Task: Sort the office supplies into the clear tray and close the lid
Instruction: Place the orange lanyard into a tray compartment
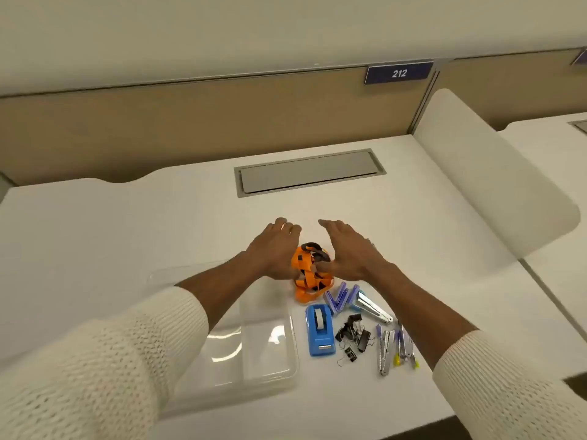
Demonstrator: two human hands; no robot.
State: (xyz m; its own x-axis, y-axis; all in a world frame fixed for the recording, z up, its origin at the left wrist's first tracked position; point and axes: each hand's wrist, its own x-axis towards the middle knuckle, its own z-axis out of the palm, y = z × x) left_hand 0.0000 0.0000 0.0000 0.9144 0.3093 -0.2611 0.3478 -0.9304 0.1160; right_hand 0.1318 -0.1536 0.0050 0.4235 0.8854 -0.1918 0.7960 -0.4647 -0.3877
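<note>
Nearest the lens, two cream knit sleeves reach forward over the white desk. Under the left forearm lies the clear tray, open and divided into compartments; its lid seems to lie folded back to the left, though the clear plastic is hard to read.

Just beyond the tray's far right corner sits a bundle of orange lanyards with black clips, resting on the desk. The left hand cups its left side, fingers curled loosely beyond it; the right hand is at its right side, fingers spread flat and pointing away, thumb pressed into the bundle. Both hands touch it, but whether either truly grips it I cannot tell.

Near the bundle, toward the camera, lie purple staplers, a blue tape dispenser, black binder clips and several staple removers, all on the desk right of the tray.

Farther back is a grey cable hatch, a tan partition, and a blue plate reading 212.
</note>
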